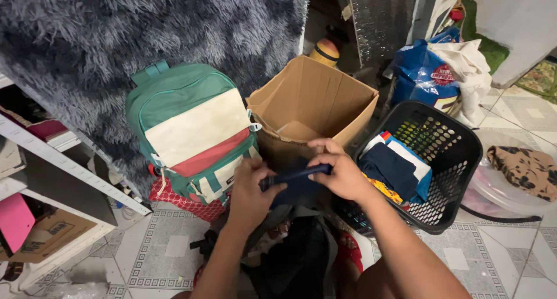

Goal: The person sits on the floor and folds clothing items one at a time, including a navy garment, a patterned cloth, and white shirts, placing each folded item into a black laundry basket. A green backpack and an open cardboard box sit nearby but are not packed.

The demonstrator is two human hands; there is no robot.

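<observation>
green backpack [194, 128], cardboard box [313, 104], black laundry basket [455, 154], grey shaggy rug [174, 26]

Only one view was given, taken from a head-worn camera. It was aimed steeply down and forward, over both forearms, which entered from the bottom edge. The hands were seen close, near the middle of the frame. The box [310, 104], backpack [194, 128] and basket [432, 159] were framed just beyond them, with tiled floor [162, 247] below and a shelf [64, 165] at left.
</observation>
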